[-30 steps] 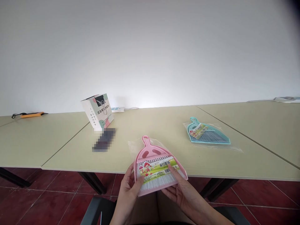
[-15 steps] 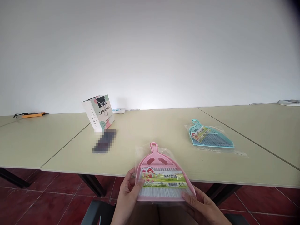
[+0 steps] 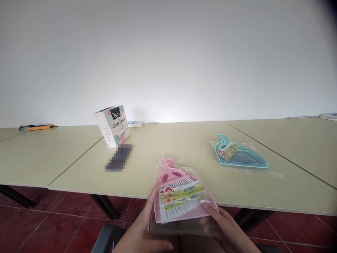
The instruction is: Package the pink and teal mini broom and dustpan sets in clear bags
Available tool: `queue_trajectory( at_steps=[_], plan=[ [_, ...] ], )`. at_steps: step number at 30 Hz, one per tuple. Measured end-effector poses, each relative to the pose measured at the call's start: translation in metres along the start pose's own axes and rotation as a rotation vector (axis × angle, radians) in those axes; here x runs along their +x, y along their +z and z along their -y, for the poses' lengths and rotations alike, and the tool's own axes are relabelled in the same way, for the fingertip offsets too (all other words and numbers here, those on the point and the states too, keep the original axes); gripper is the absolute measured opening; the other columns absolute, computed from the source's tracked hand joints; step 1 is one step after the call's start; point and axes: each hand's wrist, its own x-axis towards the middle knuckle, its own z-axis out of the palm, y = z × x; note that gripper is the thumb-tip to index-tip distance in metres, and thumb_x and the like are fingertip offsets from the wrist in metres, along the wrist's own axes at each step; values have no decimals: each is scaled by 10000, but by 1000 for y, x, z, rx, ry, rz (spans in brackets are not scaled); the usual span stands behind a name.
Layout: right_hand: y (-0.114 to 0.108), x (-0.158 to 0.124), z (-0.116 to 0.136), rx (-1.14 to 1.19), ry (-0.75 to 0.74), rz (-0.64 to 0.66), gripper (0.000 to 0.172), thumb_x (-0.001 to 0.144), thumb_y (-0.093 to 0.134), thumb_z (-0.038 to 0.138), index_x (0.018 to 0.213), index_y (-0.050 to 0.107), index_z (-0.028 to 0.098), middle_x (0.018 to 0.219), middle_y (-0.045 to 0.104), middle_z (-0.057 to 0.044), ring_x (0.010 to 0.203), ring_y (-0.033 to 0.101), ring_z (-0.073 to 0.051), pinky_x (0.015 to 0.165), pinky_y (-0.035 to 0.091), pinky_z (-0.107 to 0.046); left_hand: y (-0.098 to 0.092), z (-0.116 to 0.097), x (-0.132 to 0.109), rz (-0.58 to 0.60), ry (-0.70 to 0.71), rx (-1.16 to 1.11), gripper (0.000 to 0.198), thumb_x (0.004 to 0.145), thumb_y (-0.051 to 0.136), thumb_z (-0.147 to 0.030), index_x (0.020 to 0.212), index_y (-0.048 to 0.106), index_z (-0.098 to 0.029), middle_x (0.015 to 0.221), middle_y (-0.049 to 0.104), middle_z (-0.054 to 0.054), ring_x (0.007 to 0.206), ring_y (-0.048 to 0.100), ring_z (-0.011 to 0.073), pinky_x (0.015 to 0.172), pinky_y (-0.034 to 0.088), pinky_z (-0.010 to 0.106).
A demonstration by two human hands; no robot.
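Observation:
A pink dustpan and brush set [image 3: 181, 200] in a clear plastic bag is held tilted at the table's front edge. Its brush with white bristles sits slanted inside the pan, behind a printed label. My right hand [image 3: 222, 225] pinches the bag and the pan's lower right corner, thumb on top. My left hand [image 3: 143, 225] is open along the set's left side; its fingers touch the edge and are partly hidden, while the thumb is stretched out below, off the bag. A turquoise dustpan and brush set [image 3: 239, 154], also bagged, lies on the table to the right.
A white printed paper bag [image 3: 113, 126] stands at the back left, with a blurred dark object [image 3: 119, 158] in front of it. An orange item [image 3: 40, 127] with a black cord lies far left. White items lie along the wall. The table's front edge [image 3: 126, 195] is close.
My left thumb has come off the front of the pink set and moved down. The set has tilted, and its brush has turned askew in the pan. My right hand keeps its hold.

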Motion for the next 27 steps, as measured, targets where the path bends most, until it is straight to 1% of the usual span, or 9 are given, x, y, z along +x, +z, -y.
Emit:
queue_trajectory(
  at_steps=[3, 5, 7, 10, 12, 16, 20, 24, 27],
  plan=[
    [-4, -2, -4, -8, -9, 89, 454, 551, 806, 447, 831, 668, 117, 683, 697, -73, 594, 651, -154, 608, 521, -252, 1, 10, 8, -95, 73, 234, 673, 724, 673, -184, 1333, 456, -370, 1408, 452, 55, 1312, 399, 256, 1082, 316, 412],
    [-15, 0, -8, -100, -92, 168, 522, 525, 805, 492, 858, 652, 121, 633, 676, -63, 565, 630, -166, 600, 516, -282, 0, 15, 13, -113, 124, 309, 522, 788, 584, -163, 1267, 538, -368, 1314, 542, 54, 1221, 497, 235, 1019, 398, 365],
    [-28, 2, -12, -190, -243, 171, 615, 430, 855, 453, 914, 622, 154, 642, 668, -45, 583, 624, -185, 616, 516, -303, -2, 18, 16, -118, 143, 356, 496, 791, 591, -178, 1248, 557, -367, 1225, 595, 61, 1111, 568, 224, 931, 464, 324],
    [-42, 3, -16, -205, -449, 88, 916, 223, 911, 276, 1070, 569, 207, 958, 681, -100, 912, 640, -287, 791, 514, -347, -5, 19, 16, -155, 133, 399, 568, 693, 727, -280, 1236, 573, -348, 1088, 639, 70, 967, 607, 224, 850, 502, 317],
    [-44, 4, -16, -207, -505, 46, 1015, 202, 905, 211, 1150, 545, 212, 1115, 632, -129, 1078, 579, -320, 876, 487, -356, -6, 19, 15, -174, 128, 397, 614, 642, 768, -326, 1227, 583, -338, 1092, 639, 78, 964, 599, 231, 869, 495, 334],
    [-37, 10, -10, -347, -530, 14, 696, 452, 854, 273, 1105, 618, 223, 1093, 645, -99, 1034, 602, -260, 896, 475, -322, -4, 21, 16, -184, 128, 346, 498, 713, 713, -332, 1199, 603, -347, 1195, 607, 78, 1060, 567, 229, 935, 462, 344],
    [-27, 14, -5, -500, -617, 24, 223, 595, 761, 424, 690, 694, 233, 768, 652, -45, 800, 598, -208, 757, 487, -251, -1, 24, 19, -209, 196, 281, 290, 794, 622, -344, 1073, 691, -308, 1015, 661, 84, 939, 612, 207, 827, 511, 319],
    [-18, 11, -7, -481, -649, -54, 391, 664, 662, 560, 525, 538, 216, 577, 507, -4, 608, 483, -151, 604, 448, -215, 8, 30, 21, -309, 174, 240, 265, 836, 552, -378, 1006, 728, -276, 911, 685, 89, 854, 631, 205, 754, 522, 293],
    [-10, 9, -8, -435, -633, -79, 386, 669, 654, 574, 556, 556, 217, 613, 553, -9, 632, 509, -158, 610, 453, -218, 18, 32, 23, -441, 87, 133, 435, 825, 557, -429, 1224, 605, -261, 983, 693, 83, 778, 629, 190, 656, 517, 259]
  ],
)
